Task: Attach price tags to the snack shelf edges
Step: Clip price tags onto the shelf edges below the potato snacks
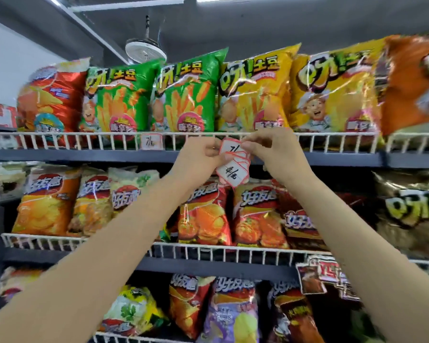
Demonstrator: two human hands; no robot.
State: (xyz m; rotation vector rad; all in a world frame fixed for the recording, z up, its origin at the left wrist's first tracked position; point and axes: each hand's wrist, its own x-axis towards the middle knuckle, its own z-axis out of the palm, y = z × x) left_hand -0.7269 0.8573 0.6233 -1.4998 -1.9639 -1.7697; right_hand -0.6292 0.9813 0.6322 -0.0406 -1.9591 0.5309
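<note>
**Tags held at the top shelf rail**

Holding a fanned stack of price tags (233,160) before the top shelf's wire rail (84,139), the left hand (203,154) pinched it while the right hand (263,144) pinched the top tag (230,147). One tag (151,142) hung on the rail.

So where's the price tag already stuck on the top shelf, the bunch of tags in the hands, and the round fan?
Attached price tag (151,142), head view: middle of its white face.
Stack of price tags (232,162), head view: middle of the fanned stack.
Fan (145,51), head view: its round white guard.
</note>
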